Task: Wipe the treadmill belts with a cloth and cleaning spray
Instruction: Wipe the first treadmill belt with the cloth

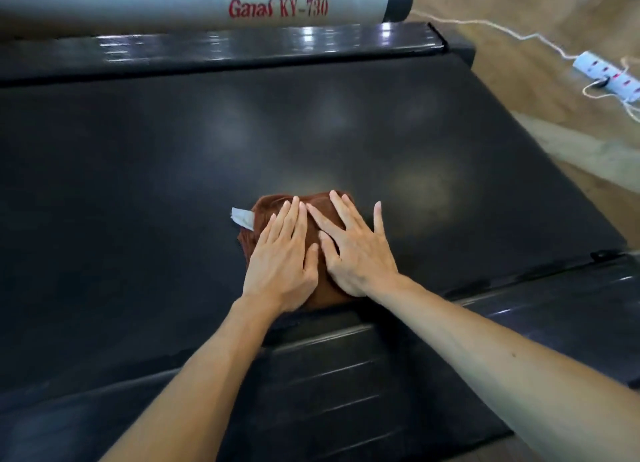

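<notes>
Folded rust-brown cloth [311, 250] lies on black treadmill belt [173, 167], directly beneath left hand [282, 257] and right hand [353, 250]; fingers [337, 207] straight, flat, pointing toward unwiped belt ahead.

We see only the rim of the brown cloth [320, 205] — our left hand [282, 253] and right hand [353, 250] cover most of it. The treadmill belt [173, 156] runs off the left edge, and the power strip [607, 75] is cut off at the right — its sockets blurred.
</notes>
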A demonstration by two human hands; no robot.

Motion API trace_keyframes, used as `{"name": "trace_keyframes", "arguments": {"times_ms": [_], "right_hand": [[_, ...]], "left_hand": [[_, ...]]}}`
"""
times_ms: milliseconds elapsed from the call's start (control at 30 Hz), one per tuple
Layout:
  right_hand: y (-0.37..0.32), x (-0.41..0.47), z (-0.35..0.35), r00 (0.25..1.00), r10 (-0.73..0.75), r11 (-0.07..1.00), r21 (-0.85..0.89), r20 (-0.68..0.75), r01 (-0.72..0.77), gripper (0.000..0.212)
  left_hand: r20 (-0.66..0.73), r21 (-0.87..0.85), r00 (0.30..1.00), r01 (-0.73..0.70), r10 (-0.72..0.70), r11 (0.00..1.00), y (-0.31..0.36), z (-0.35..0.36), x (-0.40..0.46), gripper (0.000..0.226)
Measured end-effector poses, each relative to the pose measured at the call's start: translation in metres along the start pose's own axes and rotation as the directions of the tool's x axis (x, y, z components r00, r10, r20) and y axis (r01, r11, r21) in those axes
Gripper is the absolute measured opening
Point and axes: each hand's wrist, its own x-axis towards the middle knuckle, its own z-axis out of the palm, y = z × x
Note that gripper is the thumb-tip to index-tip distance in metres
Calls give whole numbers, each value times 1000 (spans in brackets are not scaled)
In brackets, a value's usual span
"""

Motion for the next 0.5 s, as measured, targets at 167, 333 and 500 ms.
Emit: {"name": "trace_keyframes", "arguments": {"times_ms": [167,333,500], "right_hand": [[2,0,1,1000,-20,1000,-18,-10,19,57],[-19,3,-16,1000,-8,988,-152,21,11,59],[-49,14,-11,999,-20,993,120,28,17,59]], "left_hand": [[63,110,998,-23,16,994,-15,-1,-10,79],[73,44,997,8,-11,999,-20,-7,-21,75],[34,-314,998,56,-47,948,-26,-27,-15,65]]}}
